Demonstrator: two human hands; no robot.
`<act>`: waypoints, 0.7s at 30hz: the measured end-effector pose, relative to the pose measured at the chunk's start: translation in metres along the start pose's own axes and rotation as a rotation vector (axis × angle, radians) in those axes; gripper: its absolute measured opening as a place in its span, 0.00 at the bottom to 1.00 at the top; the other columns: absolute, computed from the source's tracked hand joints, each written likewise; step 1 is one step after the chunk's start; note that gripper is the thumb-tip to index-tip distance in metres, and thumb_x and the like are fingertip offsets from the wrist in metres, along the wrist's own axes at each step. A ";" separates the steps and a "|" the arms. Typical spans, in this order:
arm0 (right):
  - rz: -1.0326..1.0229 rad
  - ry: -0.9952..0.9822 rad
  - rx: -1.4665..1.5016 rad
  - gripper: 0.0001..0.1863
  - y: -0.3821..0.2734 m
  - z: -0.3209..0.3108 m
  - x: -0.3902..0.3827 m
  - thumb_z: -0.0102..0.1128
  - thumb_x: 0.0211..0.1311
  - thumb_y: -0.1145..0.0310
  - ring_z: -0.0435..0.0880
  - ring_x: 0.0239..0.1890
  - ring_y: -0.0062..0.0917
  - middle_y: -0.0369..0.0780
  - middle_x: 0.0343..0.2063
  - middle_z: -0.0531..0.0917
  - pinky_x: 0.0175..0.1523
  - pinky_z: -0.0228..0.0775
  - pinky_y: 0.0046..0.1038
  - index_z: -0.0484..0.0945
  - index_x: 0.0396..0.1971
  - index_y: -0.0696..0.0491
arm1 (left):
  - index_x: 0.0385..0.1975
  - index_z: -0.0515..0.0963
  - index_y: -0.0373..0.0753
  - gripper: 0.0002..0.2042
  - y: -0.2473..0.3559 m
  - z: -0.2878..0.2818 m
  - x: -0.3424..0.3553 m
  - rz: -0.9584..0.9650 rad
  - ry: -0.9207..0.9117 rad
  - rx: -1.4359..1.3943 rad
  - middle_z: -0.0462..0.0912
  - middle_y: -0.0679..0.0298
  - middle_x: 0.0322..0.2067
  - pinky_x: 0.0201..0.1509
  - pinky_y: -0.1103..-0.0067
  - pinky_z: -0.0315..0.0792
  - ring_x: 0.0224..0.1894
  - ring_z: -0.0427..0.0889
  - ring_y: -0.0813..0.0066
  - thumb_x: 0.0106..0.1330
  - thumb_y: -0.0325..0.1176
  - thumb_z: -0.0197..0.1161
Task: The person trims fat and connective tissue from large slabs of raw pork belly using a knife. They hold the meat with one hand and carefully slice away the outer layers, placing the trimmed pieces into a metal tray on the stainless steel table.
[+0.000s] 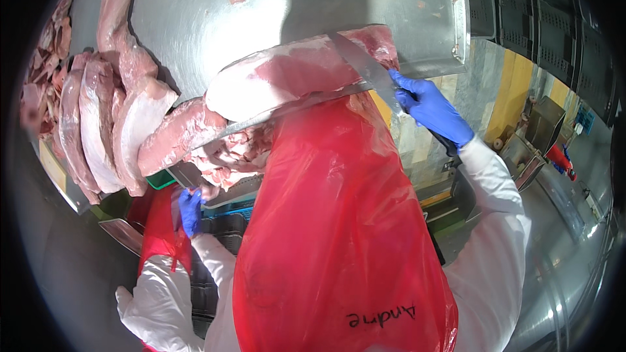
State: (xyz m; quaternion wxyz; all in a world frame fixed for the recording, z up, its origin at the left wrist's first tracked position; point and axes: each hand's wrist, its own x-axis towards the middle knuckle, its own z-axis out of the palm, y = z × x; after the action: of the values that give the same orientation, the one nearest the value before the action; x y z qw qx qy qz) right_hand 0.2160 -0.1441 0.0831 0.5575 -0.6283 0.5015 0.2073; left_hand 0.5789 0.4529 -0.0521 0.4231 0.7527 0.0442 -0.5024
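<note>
My right hand (427, 107), gloved blue, is closed round the black handle of a knife; its broad blade (362, 65) lies across a long pink-and-white slab of meat (264, 75) at the steel table's front edge. My left hand (191, 212), also gloved blue, is low beside the table, its fingers pinched at a small piece of meat (208, 191). Above it are fatty trimmings (228, 156) and a thick cut of meat (166, 143). My red plastic apron (336, 234) fills the lower middle.
The steel table (189, 19) carries more long cuts (94, 117) and a scrap pile (49, 72) at left. Dark crates (554, 26) line the upper right; steel bins (544, 124) stand at right. A co-worker in white sleeves (156, 300) and red apron is at lower left, near my left arm.
</note>
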 end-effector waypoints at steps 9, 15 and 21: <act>-0.031 -0.060 0.074 0.26 -0.005 0.006 0.015 0.50 0.73 0.75 0.65 0.25 0.09 0.27 0.26 0.74 0.28 0.60 0.16 0.69 0.70 0.46 | 0.50 0.81 0.29 0.17 0.038 0.073 0.046 -0.058 -0.220 0.821 0.86 0.62 0.37 0.47 0.76 0.76 0.37 0.82 0.73 0.62 0.29 0.70; -0.090 -0.063 -0.037 0.25 0.002 0.008 0.014 0.51 0.74 0.73 0.66 0.24 0.11 0.28 0.27 0.76 0.29 0.64 0.17 0.69 0.69 0.44 | 0.56 0.78 0.28 0.17 0.147 0.163 0.050 0.261 -0.107 0.366 0.86 0.59 0.42 0.52 0.76 0.76 0.44 0.83 0.74 0.70 0.29 0.64; -0.053 -0.139 -0.068 0.26 0.000 0.002 0.009 0.51 0.74 0.70 0.65 0.20 0.12 0.29 0.23 0.72 0.24 0.62 0.18 0.68 0.70 0.42 | 0.61 0.71 0.27 0.28 0.181 0.216 0.095 0.439 0.079 0.515 0.86 0.51 0.40 0.48 0.74 0.77 0.42 0.84 0.69 0.67 0.40 0.67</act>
State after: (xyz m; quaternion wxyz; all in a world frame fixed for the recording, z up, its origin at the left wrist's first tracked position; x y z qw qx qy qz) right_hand 0.2203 -0.1456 0.0746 0.5746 -0.6440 0.4374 0.2527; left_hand 0.5588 0.1564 -0.0499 0.3152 0.8452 -0.2311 -0.3645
